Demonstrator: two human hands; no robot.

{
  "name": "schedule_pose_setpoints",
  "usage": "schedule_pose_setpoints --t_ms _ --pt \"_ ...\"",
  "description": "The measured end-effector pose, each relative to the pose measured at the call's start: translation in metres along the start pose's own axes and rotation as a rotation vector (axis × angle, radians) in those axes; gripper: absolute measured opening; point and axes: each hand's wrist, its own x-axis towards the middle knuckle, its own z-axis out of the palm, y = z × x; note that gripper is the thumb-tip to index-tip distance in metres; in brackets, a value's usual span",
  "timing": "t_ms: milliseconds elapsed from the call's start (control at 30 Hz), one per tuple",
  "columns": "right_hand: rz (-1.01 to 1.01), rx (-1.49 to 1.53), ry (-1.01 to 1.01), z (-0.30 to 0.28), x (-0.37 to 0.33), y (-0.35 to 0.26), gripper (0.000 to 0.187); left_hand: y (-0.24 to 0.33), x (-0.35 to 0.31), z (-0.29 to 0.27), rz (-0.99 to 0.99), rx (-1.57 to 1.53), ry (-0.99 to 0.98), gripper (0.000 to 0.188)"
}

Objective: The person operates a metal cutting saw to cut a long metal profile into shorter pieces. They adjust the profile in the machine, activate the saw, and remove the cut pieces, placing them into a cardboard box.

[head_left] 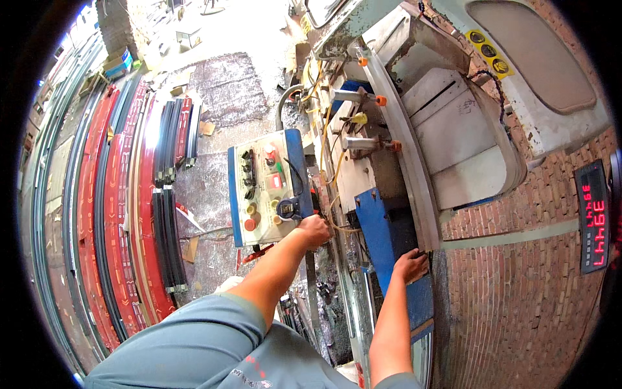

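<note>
My left hand (pixel 315 230) is closed into a fist at the right edge of a blue-framed control panel (pixel 262 185) with several knobs and coloured buttons; whether it grips anything is hidden. My right hand (pixel 411 266) rests fingers-down on the blue machine table (pixel 382 227), pressing against the lower end of a long pale metal profile (pixel 405 155) that runs up the machine. Two horizontal clamp cylinders with orange tips (pixel 363 97) point at the profile from the left.
A white guard hood (pixel 466 139) covers the machine at the right of the profile. Stacks of long red, black and grey profiles (pixel 123 214) lie on the floor at the left. A brick wall with a red digital display (pixel 593 217) stands at the right.
</note>
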Motion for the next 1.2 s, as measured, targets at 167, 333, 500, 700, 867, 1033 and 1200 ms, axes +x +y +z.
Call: schedule_pose_setpoints --t_ms 167,333,500,700,867,1033,1200 --pt "-0.005 -0.005 -0.018 0.006 0.005 0.002 0.062 0.001 -0.002 -0.002 -0.01 -0.004 0.036 0.015" --pt "-0.022 -0.014 -0.037 0.001 0.003 0.0 0.061 -0.002 0.0 -0.002 -0.005 0.011 -0.008 0.018" --pt "-0.024 -0.001 -0.003 -0.002 0.0 -0.001 0.059 0.0 -0.005 -0.01 -0.009 0.001 -0.008 0.017" --pt "-0.029 0.002 -0.003 -0.002 0.001 0.0 0.06 0.0 -0.005 -0.014 0.0 -0.001 -0.027 0.017" --pt "-0.028 -0.002 -0.013 -0.004 0.0 -0.003 0.06 -0.003 -0.001 -0.004 0.006 -0.011 -0.048 0.016" --pt "-0.014 -0.025 0.009 0.004 0.003 0.002 0.061 0.0 -0.004 -0.018 -0.005 -0.021 -0.077 0.017" --pt "-0.025 -0.018 0.024 0.007 0.002 -0.001 0.061 -0.002 -0.009 -0.018 0.012 -0.023 -0.026 0.017"
